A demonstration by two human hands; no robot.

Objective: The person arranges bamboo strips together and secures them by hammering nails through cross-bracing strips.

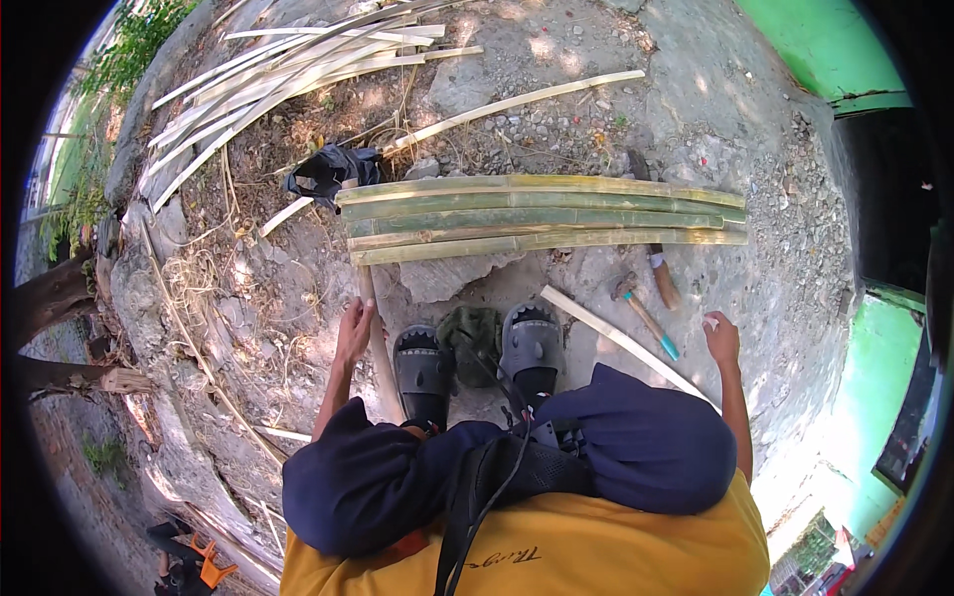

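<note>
Split bamboo slats (542, 216), green and yellowish, lie side by side across the ground ahead of my feet. Beside a round wooden pole (384, 363) that runs under the slats' left end is my left hand (353, 330). Its fingers look slightly apart, next to or touching the pole. Out to the right, my right hand (722, 338) is raised with its fingers curled together; a tiny pale spot shows at the fingertips, too small to name. A hammer (648, 318) with a turquoise grip end lies just left of that hand.
A pale bamboo strip (626, 343) slants between my right foot and the hammer. Below the slats' right part a wooden handle (664, 283) sticks out. Several pale strips (298, 74) are heaped at the far left, near a black bag (333, 174). Rocks and rubble surround them.
</note>
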